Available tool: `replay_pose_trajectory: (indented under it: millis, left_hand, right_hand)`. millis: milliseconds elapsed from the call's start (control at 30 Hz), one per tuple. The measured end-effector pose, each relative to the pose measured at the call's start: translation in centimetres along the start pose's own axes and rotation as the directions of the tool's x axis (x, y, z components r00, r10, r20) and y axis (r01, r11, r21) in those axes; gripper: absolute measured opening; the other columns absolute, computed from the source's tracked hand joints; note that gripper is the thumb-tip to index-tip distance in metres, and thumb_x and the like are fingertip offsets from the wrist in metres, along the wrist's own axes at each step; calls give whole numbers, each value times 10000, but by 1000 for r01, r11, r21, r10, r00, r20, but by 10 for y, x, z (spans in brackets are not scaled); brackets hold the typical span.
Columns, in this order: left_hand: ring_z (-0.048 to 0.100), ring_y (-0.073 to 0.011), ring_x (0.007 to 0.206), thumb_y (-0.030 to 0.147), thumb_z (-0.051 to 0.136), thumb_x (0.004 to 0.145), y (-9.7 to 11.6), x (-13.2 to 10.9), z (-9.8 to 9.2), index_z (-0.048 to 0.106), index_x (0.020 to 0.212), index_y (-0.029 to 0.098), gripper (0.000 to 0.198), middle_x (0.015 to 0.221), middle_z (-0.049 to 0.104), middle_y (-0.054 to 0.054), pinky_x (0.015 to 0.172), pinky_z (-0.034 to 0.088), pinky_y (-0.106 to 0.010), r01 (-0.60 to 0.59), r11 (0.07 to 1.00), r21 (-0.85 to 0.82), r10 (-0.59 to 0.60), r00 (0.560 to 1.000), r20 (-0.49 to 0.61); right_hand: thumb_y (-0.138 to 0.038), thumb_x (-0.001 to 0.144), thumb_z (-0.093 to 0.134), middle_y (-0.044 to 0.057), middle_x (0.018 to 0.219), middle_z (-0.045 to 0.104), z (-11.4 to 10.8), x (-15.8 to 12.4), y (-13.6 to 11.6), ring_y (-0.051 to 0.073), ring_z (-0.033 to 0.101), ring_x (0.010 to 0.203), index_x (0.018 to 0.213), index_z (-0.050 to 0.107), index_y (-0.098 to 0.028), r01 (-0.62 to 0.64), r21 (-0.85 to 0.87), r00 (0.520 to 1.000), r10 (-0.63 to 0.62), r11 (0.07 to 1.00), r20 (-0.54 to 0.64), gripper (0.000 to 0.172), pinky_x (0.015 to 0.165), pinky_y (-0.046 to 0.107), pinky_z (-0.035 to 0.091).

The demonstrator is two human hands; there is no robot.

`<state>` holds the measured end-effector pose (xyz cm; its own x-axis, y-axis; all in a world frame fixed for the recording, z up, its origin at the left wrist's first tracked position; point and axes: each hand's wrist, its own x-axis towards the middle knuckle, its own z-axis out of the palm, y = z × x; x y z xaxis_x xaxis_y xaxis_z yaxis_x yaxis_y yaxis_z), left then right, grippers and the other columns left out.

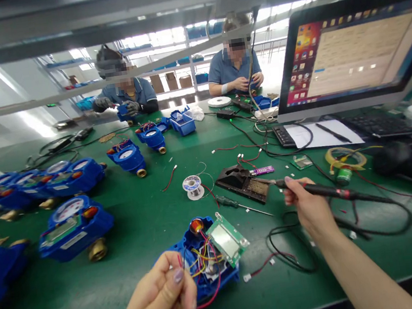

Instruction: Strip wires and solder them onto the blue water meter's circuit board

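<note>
My left hand (159,296) is closed in a pinch on thin wires (180,260), red and dark, at the near edge of an opened blue water meter (231,276). A green circuit board (226,241) with a pale display leans tilted on that meter, over a tangle of yellow, red and white leads. My right hand (310,206) grips a black soldering iron (326,191). The iron's tip points left, at the sponge (259,187) of a dark soldering stand (228,178); whether they touch I cannot tell.
A solder spool (192,187) and a screwdriver (228,202) lie beyond the opened meter. Several blue meters (74,229) stand at the left. The iron's black cable (400,204) loops at right, below a monitor (353,57). Two co-workers (236,68) sit across the bench.
</note>
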<state>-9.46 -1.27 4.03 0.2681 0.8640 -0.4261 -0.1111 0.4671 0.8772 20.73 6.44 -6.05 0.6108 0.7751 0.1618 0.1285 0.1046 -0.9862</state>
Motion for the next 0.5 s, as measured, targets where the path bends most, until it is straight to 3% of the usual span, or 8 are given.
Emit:
replay_pose_trajectory:
  millis: [100,200,333,500]
  left_hand:
    - [419,-64,437,452,633,815,-1,7,1,390,822,165,377,589,537,12,442,305,-156,-20,1000,-3,20,997,76]
    - [459,-80,488,388,586,851,-10,9,-2,363,835,167,314,645,557,-9,472,331,-161,-26,1000,11,24,989,143]
    - [460,-79,476,442,559,858,-13,11,-4,359,854,168,339,679,570,-21,455,331,-160,-125,989,77,117,988,100]
    - [383,-37,391,472,577,841,-8,14,1,394,921,140,388,616,569,-14,400,256,-124,-177,981,83,170,982,82]
  right_hand:
    - [-578,575,714,-19,487,524,8,16,11,123,496,413,641,485,-170,-152,137,988,154,979,-6,473,376,236,428]
    - [-473,493,809,-10,482,546,7,14,10,106,492,401,642,530,-143,-191,208,978,204,959,-42,457,355,193,408]
    - [-342,552,826,-25,494,560,-2,-10,-19,94,489,423,692,551,-164,-101,295,987,134,950,-92,356,381,163,391]
    - [-272,620,788,-20,528,565,-9,-51,-60,99,507,459,699,577,-172,21,353,998,-2,935,-56,246,454,176,411]
